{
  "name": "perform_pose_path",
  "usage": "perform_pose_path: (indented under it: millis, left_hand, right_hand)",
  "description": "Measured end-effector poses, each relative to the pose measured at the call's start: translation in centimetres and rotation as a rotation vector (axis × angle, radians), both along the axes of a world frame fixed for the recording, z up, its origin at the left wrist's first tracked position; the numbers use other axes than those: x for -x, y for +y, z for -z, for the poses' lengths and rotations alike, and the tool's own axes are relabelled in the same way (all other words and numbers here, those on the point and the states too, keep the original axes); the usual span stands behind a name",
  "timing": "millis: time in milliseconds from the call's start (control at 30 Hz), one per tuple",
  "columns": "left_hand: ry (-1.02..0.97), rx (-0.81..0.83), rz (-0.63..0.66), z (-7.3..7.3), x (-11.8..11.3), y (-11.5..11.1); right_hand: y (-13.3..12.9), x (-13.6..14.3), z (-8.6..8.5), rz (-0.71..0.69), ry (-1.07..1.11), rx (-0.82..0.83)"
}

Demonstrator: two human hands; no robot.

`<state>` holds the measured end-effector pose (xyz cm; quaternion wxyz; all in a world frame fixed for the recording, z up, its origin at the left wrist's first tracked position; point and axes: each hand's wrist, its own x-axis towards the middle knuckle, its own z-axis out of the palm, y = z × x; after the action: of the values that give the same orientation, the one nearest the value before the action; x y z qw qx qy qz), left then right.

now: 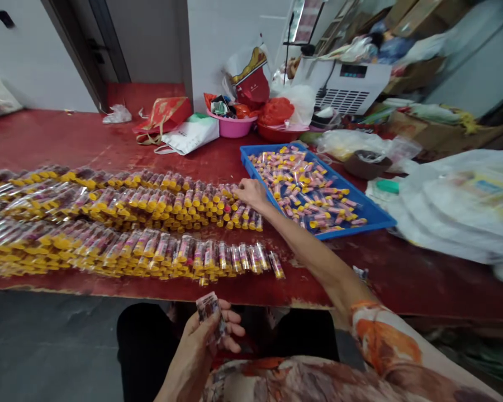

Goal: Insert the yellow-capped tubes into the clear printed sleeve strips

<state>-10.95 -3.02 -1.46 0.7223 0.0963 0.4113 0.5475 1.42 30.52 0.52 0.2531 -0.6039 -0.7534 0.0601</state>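
Low at the table's front edge, my left hand (197, 338) is closed around a small stack of printed cards (209, 312), thumb on top. My right hand (252, 194) is stretched forward to the right end of the back rows of tubes (188, 201). Its fingers bend down against the tubes there; whether one is in their grip is hidden. These are clear tubes with pink printing inside and yellow ends, piled in long rows. A nearer row of the same tubes (159, 248) runs along the table's front, with one tube (276, 265) tilted at its right end.
A blue tray (373, 215) of loose small pink-and-yellow pieces stands right of the rows. Behind are a pink basin (235, 127), a white bag (193, 135) and a red bag (167, 114). White plastic sacks (456, 206) crowd the right side of the red table (318, 279).
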Motion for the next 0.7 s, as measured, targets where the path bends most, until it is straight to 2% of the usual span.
perform_pose_path:
  millis: [133, 200, 267, 333, 433, 533, 600, 700]
  left_hand:
    - [0.053, 0.042, -0.036, -0.6, -0.7, 0.3]
    - [0.05, 0.075, -0.048, -0.7, -1.2, 0.6]
    - [0.052, 0.08, -0.03, -0.8, -1.8, 0.9]
    - [0.077, 0.057, 0.008, -1.0, -2.3, 1.2]
    - [0.121, 0.028, 0.019, -1.3, -2.9, 1.3]
    - [0.146, 0.033, -0.042, -1.3, -3.3, 1.2]
    - [0.162, 0.05, -0.089, -1.1, -3.3, 1.2]
    - [0.178, 0.081, -0.163, -0.7, -3.3, 1.3]
  right_hand:
    - [-1.8, -10.7, -2.4, 0.082, -0.216, 0.136]
    - [-2.7, -15.8, -2.9, 0.098, -0.29, 0.205]
    - [-3.3, -19.4, -2.7, 0.095, -0.326, 0.271]
    - [-3.6, -21.4, -2.0, 0.082, -0.321, 0.302]
    - [-4.0, -22.3, -1.3, 0.052, -0.244, 0.254]
    - [-5.4, -21.7, -1.5, 0.017, -0.085, 0.119]
    - [-7.8, -20.5, -1.5, -0.024, 0.071, 0.041]
    - [-14.3, -16.9, -0.8, -0.202, 0.416, 0.082]
